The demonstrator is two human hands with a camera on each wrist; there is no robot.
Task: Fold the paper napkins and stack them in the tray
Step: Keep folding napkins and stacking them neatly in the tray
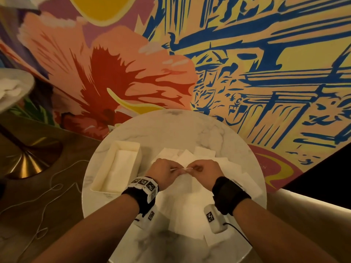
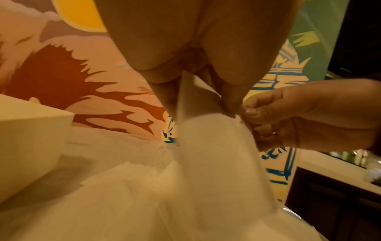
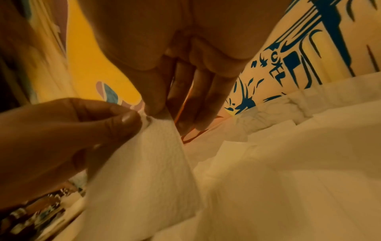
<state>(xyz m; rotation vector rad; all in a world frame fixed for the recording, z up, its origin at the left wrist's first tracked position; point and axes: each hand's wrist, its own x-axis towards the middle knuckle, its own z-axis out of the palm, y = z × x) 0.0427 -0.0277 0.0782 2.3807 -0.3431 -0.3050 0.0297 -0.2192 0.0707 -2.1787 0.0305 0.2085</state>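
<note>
Left hand (image 1: 164, 170) and right hand (image 1: 205, 168) pinching one napkin (image 3: 144, 163) at frame centre (fingers curled), tray (image 1: 98, 175) at left, loose napkins (image 1: 190, 211) beneath

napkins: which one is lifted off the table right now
The napkin pinched at its top edge by both the left hand and right hand. It hangs between them, while the rest lie flat on the table or in the tray.
</note>
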